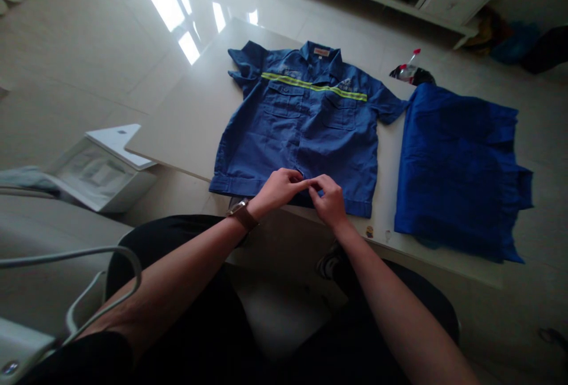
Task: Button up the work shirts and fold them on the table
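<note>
A blue short-sleeved work shirt (257, 136) with a yellow reflective stripe lies face up on the table, collar at the far side. My left hand (283, 188), with a watch on its wrist, pinches at the front placket by the bottom hem. My right hand (329, 197) meets it there, fingertips pressed together on the same hem. The two hands touch, and the exact bit of cloth between the fingers is hidden. Beside the shirt on the right lies a folded brighter blue garment (452, 166).
The shirt lies on a pale table (190, 119). Behind the folded garment are bottles with red caps (412, 60). A white box (106, 166) stands on the floor at left, near a grey cable (133, 258). A white cabinet (448, 3) is at the back.
</note>
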Available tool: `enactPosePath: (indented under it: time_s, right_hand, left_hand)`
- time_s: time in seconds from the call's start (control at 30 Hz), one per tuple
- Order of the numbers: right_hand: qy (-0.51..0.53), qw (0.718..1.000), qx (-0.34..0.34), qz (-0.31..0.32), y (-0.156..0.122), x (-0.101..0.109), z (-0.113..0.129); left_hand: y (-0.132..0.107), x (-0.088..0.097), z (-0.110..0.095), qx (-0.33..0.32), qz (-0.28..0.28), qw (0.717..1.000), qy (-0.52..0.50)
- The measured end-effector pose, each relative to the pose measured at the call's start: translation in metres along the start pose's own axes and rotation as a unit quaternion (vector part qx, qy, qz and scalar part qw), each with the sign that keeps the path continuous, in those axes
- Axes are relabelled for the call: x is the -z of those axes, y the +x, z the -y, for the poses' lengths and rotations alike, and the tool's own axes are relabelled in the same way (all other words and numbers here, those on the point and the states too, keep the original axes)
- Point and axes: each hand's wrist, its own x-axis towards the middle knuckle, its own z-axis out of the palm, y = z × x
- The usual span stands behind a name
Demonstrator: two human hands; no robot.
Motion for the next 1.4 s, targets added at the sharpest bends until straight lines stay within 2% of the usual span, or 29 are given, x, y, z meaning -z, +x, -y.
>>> enactPosePath:
  time_s: [0.13, 0.27, 0.37, 0.7, 0.87, 1.03, 1.23, 1.4]
  right_hand:
    - [-0.045, 0.999, 0.026, -0.003, 0.0, 0.0, 0.003]
    - [-0.055, 0.998, 0.041, -0.004, 0.0, 0.001, 0.005]
    - [-0.069, 0.996, 0.051, -0.007, -0.003, 0.002, 0.004]
    - [-0.166, 0.98, 0.113, -0.005, -0.006, 0.004, 0.006]
    - [-0.183, 0.97, 0.156, -0.021, -0.005, 0.009, 0.01]
    - [-0.178, 0.97, 0.162, -0.034, -0.005, 0.011, 0.014]
    - [-0.164, 0.975, 0.15, -0.016, -0.004, 0.011, 0.015]
    - [-0.149, 0.98, 0.129, -0.016, -0.006, 0.012, 0.018]
  left_hand:
    - [0.003, -0.004, 0.007, 0.044, -0.029, 0.993, -0.103]
    - [0.005, -0.009, 0.009, 0.113, -0.064, 0.959, -0.252]
    - [0.005, -0.012, 0.007, 0.136, -0.091, 0.938, -0.306]
    - [0.0, -0.01, -0.002, 0.161, -0.109, 0.938, -0.287]
    - [0.001, -0.007, -0.005, 0.144, -0.069, 0.947, -0.28]
    - [0.0, -0.003, -0.007, 0.172, -0.041, 0.937, -0.302]
    - [-0.004, -0.006, -0.011, 0.174, -0.079, 0.918, -0.348]
    - [-0.004, -0.009, -0.01, 0.17, -0.081, 0.911, -0.367]
